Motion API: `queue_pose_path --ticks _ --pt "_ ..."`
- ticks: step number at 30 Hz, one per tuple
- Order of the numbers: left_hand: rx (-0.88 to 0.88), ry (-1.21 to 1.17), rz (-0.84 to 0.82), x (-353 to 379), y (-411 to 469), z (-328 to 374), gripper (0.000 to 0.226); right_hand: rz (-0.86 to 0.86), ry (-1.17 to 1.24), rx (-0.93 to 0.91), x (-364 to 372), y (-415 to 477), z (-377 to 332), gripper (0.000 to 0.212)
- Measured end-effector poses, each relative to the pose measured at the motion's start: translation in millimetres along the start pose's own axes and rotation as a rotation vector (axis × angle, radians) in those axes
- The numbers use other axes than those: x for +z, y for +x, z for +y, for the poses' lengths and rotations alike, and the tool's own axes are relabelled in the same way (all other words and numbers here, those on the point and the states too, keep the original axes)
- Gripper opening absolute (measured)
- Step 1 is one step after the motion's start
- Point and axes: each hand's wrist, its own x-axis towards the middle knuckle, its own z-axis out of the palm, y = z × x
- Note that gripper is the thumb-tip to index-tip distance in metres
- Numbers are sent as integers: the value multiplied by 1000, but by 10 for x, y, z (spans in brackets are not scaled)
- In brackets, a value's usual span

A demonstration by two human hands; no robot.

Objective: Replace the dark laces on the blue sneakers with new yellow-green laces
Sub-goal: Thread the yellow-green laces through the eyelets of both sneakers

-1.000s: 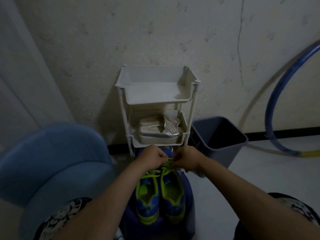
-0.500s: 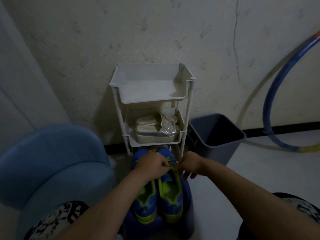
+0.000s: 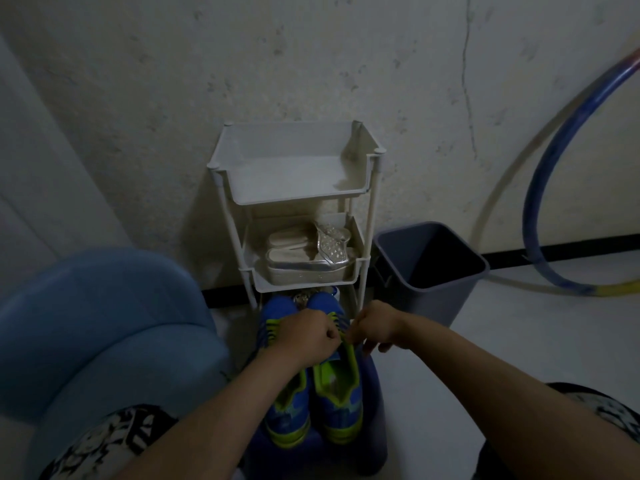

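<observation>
Head view. Two blue sneakers (image 3: 287,408) with yellow-green linings stand side by side, toes pointing away from the person, on one dark blue stool (image 3: 375,407) on the floor (image 3: 519,334), between the person's two knees. Yellow-green lace (image 3: 273,329) already crosses the front of the sneaker on the picture's left. Two hands meet over the lacing of the sneaker on the picture's right (image 3: 341,393): the left hand (image 3: 304,336) is curled into a fist with its fingertips pinching a strand of the lace, and the right hand (image 3: 375,327) pinches the same strand between thumb and forefinger, its other fingers hanging loosely bent. How far that sneaker is laced is hidden beneath the hands. Just behind the stool, against the wall (image 3: 311,64), stands one white rack (image 3: 373,202); two of its trays are in full view, and the lower of these carries one pair of silver sandals (image 3: 304,263). One grey bin (image 3: 429,271) sits just to the right of the rack, and one blue hoop (image 3: 540,202) with a yellow section leans on the wall farther right. One light blue chair (image 3: 97,323) fills the lower left. The black-and-white patterned cloth (image 3: 104,441) on both knees bears a print too blurred to read.
</observation>
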Motion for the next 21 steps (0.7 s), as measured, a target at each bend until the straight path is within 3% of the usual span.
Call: queue_pose_path --ticks 4,8,17,21 --pt "-38 8 72 62 -18 35 26 4 -9 -5 2 -14 -12 28" --pt "-31 -57 36 75 -8 14 23 0 -6 -16 -5 -46 -16 34" --pt "-71 -150 7 -16 33 34 16 -16 -62 -15 9 -64 28 18" --pt "-37 -110 -101 -165 64 -22 22 159 -35 78 -62 -12 24 20"
